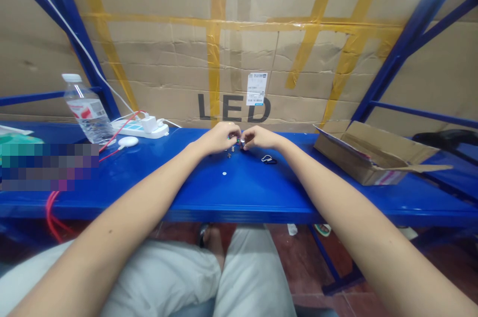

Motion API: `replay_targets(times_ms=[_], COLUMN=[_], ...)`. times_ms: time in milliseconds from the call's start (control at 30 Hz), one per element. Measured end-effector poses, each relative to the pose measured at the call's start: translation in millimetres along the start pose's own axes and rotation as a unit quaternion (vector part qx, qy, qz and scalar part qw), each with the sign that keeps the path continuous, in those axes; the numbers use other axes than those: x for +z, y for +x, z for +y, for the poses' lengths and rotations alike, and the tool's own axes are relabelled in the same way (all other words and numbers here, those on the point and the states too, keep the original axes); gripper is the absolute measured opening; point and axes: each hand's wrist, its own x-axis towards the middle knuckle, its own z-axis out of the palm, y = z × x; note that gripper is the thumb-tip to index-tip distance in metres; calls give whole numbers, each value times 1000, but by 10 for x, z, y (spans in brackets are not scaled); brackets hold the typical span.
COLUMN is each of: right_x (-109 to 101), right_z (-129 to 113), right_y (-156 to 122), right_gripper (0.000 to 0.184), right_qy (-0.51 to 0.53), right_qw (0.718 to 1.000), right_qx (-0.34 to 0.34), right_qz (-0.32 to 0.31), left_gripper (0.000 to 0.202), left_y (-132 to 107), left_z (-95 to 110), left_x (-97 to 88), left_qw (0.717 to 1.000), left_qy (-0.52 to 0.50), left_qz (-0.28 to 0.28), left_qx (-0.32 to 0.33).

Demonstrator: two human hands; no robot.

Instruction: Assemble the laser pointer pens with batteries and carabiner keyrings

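At the far middle of the blue table (246, 190), my left hand (223, 137) and my right hand (260, 138) are close together, almost touching. The fingers of my left hand are curled closed around or over small shiny pieces that I cannot make out. Thumb and finger of my right hand pinch a small silvery piece (242, 142). Just below my left hand lie a few tiny metallic bits (229, 155), too small to name. A silver and black carabiner (267, 159) rests under my right wrist. Nearer to me is a small white disc (224, 173).
An open cardboard box (381, 177) stands at the right. At the left are a water bottle (89, 115), a white power strip (160, 131) with a plugged-in charger, a round white charging puck (128, 142) and red cables. A large cardboard panel (168, 68) and blue frame posts rise behind.
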Motion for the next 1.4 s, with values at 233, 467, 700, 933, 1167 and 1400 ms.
replay_targets(times_ms=[233,467,700,933,1167,1400], right_x=[-6,1,1,3,15,34], right_z=[-68,-97,-72,-41,-31,-70], right_y=[-28,-26,-14,-13,-13,-34], right_gripper=[15,15,16,14,23,24], right_qy=[3,-1,-5,6,60,78], right_qw=[1000,1000,1000,1000,998,997], right_qx=[1,7,5,2,12,24], right_qz=[-19,-18,-17,-10,-9,4], left_gripper=[26,16,4,7,5,4], left_y=[-92,-95,-107,-12,47,35], left_z=[-237,-320,-305,-79,43,31], left_x=[-17,84,53,60,161,137], left_qw=[983,978,965,996,998,991], left_qy=[7,11,27,-20,-42,-107], left_qz=[-160,-180,-212,-3,50,56], left_qx=[-89,-105,-151,-86,-19,-50])
